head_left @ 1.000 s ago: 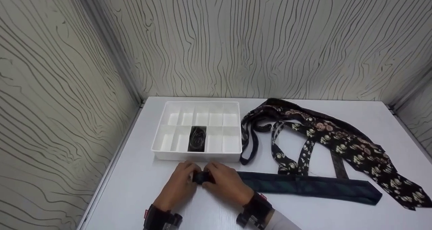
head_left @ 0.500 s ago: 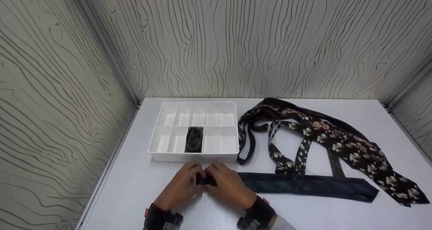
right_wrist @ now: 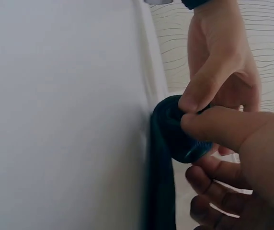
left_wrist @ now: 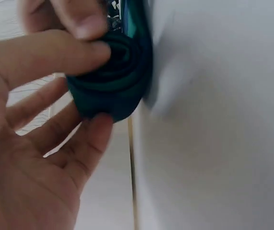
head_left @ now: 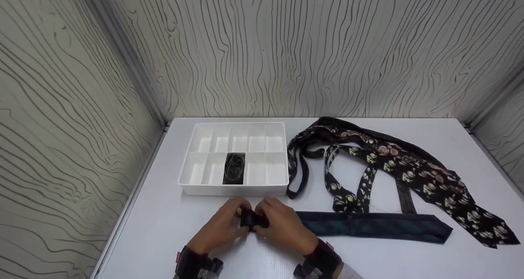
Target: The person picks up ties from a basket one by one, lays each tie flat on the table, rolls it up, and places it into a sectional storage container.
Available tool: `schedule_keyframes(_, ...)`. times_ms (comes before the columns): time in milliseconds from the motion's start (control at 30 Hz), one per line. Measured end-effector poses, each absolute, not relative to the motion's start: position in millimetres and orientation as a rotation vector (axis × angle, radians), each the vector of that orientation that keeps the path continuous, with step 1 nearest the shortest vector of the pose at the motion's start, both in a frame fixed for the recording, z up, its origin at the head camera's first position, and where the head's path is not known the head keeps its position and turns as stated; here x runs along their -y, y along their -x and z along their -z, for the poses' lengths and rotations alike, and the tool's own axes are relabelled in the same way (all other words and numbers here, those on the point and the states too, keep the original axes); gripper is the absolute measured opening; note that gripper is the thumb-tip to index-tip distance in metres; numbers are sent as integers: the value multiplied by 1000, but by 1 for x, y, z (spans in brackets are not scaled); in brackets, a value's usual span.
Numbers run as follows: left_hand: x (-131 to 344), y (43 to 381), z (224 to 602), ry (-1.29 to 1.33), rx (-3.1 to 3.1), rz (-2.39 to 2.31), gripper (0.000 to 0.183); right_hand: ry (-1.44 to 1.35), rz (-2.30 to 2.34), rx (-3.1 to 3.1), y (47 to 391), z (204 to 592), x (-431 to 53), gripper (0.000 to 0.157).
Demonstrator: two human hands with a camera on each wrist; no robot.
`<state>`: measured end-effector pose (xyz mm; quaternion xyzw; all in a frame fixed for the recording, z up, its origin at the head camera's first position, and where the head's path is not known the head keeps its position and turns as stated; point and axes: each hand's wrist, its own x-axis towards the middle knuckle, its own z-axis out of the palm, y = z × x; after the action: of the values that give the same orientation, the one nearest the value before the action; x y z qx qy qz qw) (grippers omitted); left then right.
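A dark blue-green necktie [head_left: 376,226] lies flat along the front of the table, its wide pointed end to the right. Its left end is wound into a roll [left_wrist: 113,96], whose spiral layers show in both wrist views. My left hand [head_left: 221,228] pinches the roll from the left, thumb at the centre of the coil and fingertips under its outer side. From the right, my right hand [head_left: 284,228] grips the same roll, its thumb [right_wrist: 213,127] on the coil's side near the left thumb. The flat strip runs out from under the right hand.
Just behind the hands stands a white divided box [head_left: 233,190]; one front compartment holds a dark rolled tie [head_left: 234,168]. Right of it, several loose ties overlap, including a black floral one [head_left: 409,176]. Patterned panels [head_left: 262,50] enclose the table.
Both hands have shifted slightly right with the roll, and the necktie's pointed end has slid a little left. The head view has also shifted slightly.
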<state>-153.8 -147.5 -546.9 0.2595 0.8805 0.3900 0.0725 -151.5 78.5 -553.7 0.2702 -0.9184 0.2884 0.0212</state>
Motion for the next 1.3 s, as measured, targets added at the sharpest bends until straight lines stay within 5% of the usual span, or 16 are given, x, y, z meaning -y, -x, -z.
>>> schedule_keyframes(733, 136, 149, 549, -926, -2838, -1035, 39, -916, -748, 2834, 148, 560, -98, 49)
schedule_keyframes(1067, 139, 151, 548, -811, -2699, -1205, 40, -969, -643, 2718, 157, 562, -105, 19)
schedule_keyframes(1300, 131, 150, 547, -973, -2843, -947, 43, -952, -718, 2807, 156, 559, -101, 40)
